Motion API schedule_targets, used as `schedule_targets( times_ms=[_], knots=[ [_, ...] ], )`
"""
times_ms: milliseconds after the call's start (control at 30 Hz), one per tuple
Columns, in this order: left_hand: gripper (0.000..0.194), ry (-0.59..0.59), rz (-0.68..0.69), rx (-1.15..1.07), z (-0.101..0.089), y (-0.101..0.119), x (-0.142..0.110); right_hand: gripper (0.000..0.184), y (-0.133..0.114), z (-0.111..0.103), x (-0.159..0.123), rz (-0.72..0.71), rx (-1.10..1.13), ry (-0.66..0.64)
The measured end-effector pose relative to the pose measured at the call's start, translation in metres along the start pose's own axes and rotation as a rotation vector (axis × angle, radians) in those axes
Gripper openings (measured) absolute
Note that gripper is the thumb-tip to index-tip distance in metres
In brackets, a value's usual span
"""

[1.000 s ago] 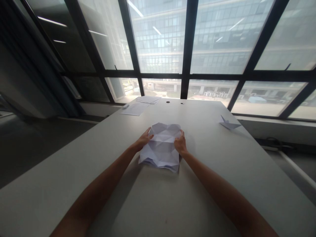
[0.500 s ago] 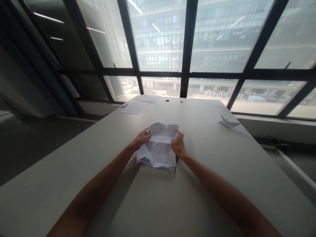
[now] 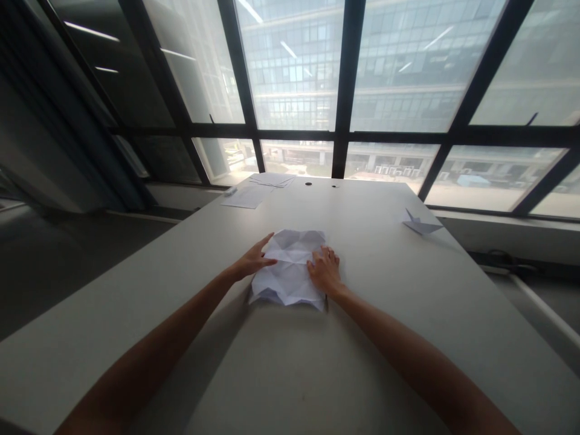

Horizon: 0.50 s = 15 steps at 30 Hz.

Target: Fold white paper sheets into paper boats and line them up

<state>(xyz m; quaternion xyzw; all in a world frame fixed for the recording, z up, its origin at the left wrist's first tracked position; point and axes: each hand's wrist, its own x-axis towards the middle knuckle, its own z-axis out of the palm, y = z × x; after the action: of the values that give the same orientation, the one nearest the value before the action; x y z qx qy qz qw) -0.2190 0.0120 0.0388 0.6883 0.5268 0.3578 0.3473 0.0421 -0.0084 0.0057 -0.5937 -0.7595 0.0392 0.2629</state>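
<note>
Below the wide window [image 3: 296, 72] stands the white counter [image 3: 385, 290], with creased paper [image 3: 290, 284] on its middle. Many creases are made, but the paper is not flat; how much work is left, I cannot tell. Loose sheets [image 3: 247, 197] lie far left. The left hand [image 3: 249, 263] touches the left edge, thumb and fingers spread; the right hand [image 3: 326, 273] rests on the right side, fingers bent. At right sits a folded paper shape [image 3: 422, 228].

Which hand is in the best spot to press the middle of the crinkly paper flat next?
Probably the right hand: it lies over the creased paper, fingers reaching inward. The left hand is mostly beside the paper, with only its thumb clearly over it.
</note>
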Motion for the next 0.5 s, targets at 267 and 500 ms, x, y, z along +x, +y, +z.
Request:
schedule_targets(
  times_ms=[267, 500],
  knots=[
    [0.037, -0.117, 0.372, 0.596, -0.010, -0.004, -0.052, 0.036, -0.002, 0.000, -0.001, -0.026, -0.021, -0.011],
    [0.042, -0.361, 0.443, 0.548, -0.006, 0.029, -0.083, 0.038, -0.001, -0.002, -0.002, -0.046, -0.044, 0.001]
  ],
)
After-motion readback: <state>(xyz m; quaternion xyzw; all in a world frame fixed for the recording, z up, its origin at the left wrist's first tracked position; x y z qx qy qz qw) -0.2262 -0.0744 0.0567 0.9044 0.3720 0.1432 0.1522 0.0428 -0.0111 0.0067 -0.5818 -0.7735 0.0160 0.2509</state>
